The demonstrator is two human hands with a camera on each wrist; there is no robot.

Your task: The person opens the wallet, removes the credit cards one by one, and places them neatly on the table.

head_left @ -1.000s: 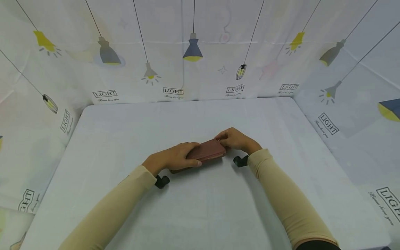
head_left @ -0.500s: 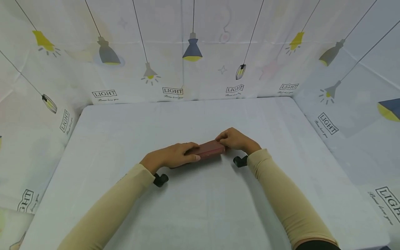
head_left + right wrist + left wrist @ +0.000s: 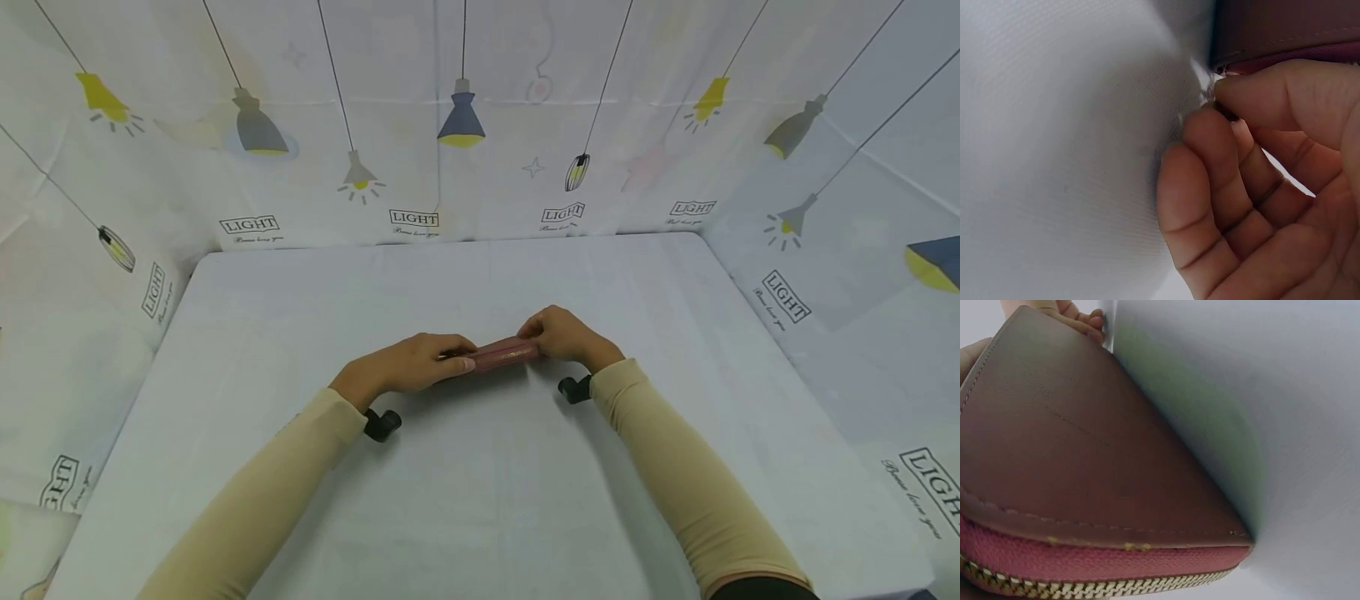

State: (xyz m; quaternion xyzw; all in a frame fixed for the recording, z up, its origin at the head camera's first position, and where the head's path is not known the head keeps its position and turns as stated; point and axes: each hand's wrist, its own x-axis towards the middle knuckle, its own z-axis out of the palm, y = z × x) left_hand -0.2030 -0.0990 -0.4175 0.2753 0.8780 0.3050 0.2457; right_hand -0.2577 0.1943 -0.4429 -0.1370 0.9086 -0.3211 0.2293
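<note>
A brown-red leather wallet (image 3: 501, 357) with a zipper lies between both hands, tipped so the head view sees its narrow side. My left hand (image 3: 412, 362) grips its left end, thumb on the near side and fingers over the far side. In the left wrist view the broad leather face of the wallet (image 3: 1085, 444) fills much of the picture, above a pink band and gold zipper teeth (image 3: 1085, 589). At the wallet's right corner, my right hand (image 3: 1260, 175) pinches a small dark piece, apparently the zipper pull (image 3: 1225, 112), between thumb and index finger; the fingertips mostly hide it.
A white-covered table (image 3: 480, 492) lies beneath the hands. Behind and beside it hang white curtains (image 3: 300, 183) printed with lamps. Black wrist cameras (image 3: 384, 425) stick out below each wrist.
The wallet has rolled from showing its broad top face to showing its narrow side. My left hand has turned with it and shifted slightly away from me; the right hand stays almost in place.
</note>
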